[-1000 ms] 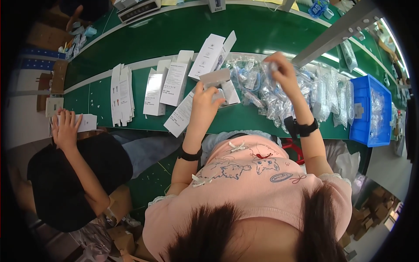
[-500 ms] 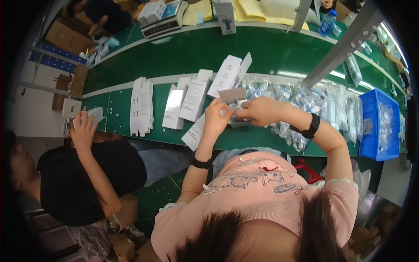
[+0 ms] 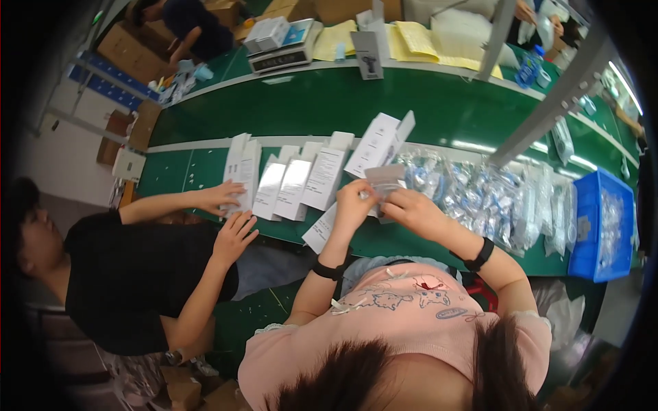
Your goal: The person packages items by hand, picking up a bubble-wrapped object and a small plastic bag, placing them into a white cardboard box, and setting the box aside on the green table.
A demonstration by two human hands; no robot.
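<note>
In front of me both hands are at an open white carton with its flap raised. My left hand is at the carton's left side, thumb and fingers pinched together. What lies between those fingertips is too small to make out. My right hand closes on the carton's right side, fingers bent, covering most of its body. Another white carton lies tilted beside my left wrist. Just behind my hands leans a white carton with an open flap.
Left of my hands, several white cartons lie in a row. A co-worker's hands are at flat white cartons. Clear bags of parts cover the right of the green table, beside a blue bin. A grey metal post slants over the far side.
My view has shifted slightly. My hands stay at the open carton. The co-worker's carton has joined the row, and both their hands are now near the flat cartons.
</note>
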